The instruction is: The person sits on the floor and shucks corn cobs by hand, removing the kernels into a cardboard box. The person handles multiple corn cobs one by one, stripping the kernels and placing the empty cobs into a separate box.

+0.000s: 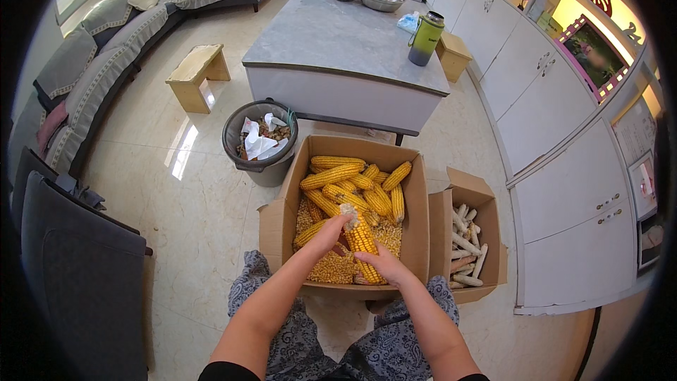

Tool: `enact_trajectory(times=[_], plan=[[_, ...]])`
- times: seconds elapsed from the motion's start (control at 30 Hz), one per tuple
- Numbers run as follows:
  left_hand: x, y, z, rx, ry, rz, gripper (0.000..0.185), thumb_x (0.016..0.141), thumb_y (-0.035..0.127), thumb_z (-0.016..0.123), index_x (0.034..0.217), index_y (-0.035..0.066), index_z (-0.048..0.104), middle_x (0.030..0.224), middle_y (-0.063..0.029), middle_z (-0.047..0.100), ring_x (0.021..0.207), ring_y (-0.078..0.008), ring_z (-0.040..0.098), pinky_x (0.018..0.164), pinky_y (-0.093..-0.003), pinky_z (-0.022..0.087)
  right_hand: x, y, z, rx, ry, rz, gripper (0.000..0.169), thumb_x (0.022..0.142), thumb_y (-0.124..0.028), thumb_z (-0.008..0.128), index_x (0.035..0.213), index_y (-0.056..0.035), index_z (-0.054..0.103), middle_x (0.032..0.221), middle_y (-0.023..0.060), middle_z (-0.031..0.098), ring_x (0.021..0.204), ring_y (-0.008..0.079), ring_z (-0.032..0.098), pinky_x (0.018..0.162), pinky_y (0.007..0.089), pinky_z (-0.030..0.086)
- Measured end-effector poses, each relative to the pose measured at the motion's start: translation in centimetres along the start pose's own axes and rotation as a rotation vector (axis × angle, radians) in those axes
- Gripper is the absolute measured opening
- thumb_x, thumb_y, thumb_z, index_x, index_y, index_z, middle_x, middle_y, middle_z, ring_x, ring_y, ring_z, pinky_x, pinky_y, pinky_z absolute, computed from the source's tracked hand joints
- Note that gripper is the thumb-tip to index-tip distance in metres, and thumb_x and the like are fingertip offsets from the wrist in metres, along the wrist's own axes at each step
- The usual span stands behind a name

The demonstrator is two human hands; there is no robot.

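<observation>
A dried ear of yellow corn [363, 242] is held at a slant over a large cardboard box [418, 211]. Its upper end is pale and bare of kernels. My left hand [332, 232] grips it near that end, some fingers hidden behind it. Lower down, my right hand [387, 263] holds the ear from the right side, thumb across its front. Inside the box, several more ears of corn [338, 175] are piled toward the far side. Loose kernels [332, 269] cover the bottom beneath my hands.
A smaller cardboard box [492, 270] with stripped cobs [465, 243] stands to the right. At the far left of the corn box is a trash bin [259, 164]. Beyond are a grey table [328, 37] bearing a green bottle [426, 39], and a wooden stool [198, 76].
</observation>
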State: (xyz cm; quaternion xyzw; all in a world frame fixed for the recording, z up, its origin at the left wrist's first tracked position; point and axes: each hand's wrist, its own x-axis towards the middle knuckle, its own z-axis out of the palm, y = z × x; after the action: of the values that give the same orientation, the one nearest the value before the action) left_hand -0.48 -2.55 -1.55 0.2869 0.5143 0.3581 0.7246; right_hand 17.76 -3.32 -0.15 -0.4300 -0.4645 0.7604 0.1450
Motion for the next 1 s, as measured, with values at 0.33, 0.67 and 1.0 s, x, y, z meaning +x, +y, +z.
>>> enact_trajectory(times=[0.33, 0.67, 1.0], plan=[[0.2, -0.8, 1.4, 0.147, 0.179, 0.170, 0.055, 0.082, 0.049, 0.054, 0.115, 0.008, 0.040, 0.085, -0.0035, 0.055, 0.058, -0.0093, 0.051, 0.044, -0.0230, 0.038, 0.2, 0.5, 0.5, -0.402, 0.144, -0.165, 0.060, 0.077, -0.027, 0.067, 0.118, 0.0038, 0.038, 0.104, 0.0106, 0.054, 0.093, 0.0169, 0.052, 0.081, 0.0276, 0.043], [0.2, -1.3, 0.9, 0.101, 0.088, 0.150, 0.052, 0.087, 0.045, 0.046, 0.121, 0.009, 0.032, 0.078, -0.0023, 0.049, 0.051, -0.0102, 0.047, 0.041, -0.0240, 0.036, 0.4, 0.9, -0.2, -0.204, 0.071, -0.162, 0.057, 0.078, -0.026, 0.066, 0.119, 0.0027, 0.038, 0.103, 0.0087, 0.053, 0.091, 0.0153, 0.052, 0.080, 0.0278, 0.043], [1.2, -1.5, 1.3, 0.050, 0.148, 0.248, 0.049, 0.086, 0.043, 0.049, 0.116, 0.007, 0.035, 0.081, -0.0018, 0.051, 0.060, -0.0093, 0.051, 0.043, -0.0228, 0.039, 0.8, 1.6, -0.1, -0.481, 0.173, -0.169, 0.059, 0.077, -0.027, 0.067, 0.119, 0.0024, 0.038, 0.104, 0.0096, 0.054, 0.092, 0.0164, 0.053, 0.081, 0.0278, 0.043]])
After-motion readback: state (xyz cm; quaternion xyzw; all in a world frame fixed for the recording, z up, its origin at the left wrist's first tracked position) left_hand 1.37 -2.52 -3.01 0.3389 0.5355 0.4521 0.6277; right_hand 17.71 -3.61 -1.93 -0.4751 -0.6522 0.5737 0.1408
